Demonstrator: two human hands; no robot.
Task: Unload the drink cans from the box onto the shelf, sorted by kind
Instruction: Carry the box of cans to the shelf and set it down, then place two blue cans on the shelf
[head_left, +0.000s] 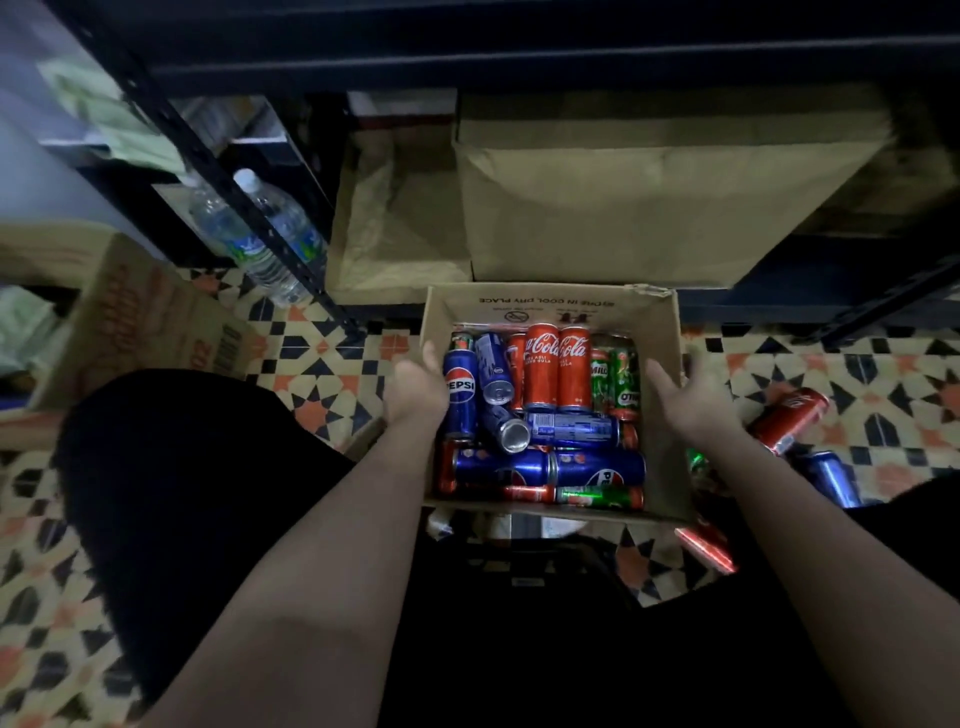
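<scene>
Dark metal shelf (218, 171) stands behind on patterned tile floor (322, 364), w/ closed brown cartons (649, 208) on its bottom level and water bottles (280, 228) at its left post. Open cardboard box (660, 322) sits on floor in front, full of jumbled cans: blue Pepsi cans (460, 395), red Coca-Cola cans (540, 371), green Milo cans (626, 379) (a few more cans lie loose on floor, right of box). Left hand (415, 387) at box's left wall, right hand (685, 389) at right wall, both w/ fingers spread, holding no can; contact w/ box cannot be told.

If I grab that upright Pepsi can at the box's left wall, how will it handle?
The upright Pepsi can is tall and slim, so it probably tips easily. Its glossy metal skin may be slippery. Neighbouring blue cans lean close beside it and could shift when it lifts.
</scene>
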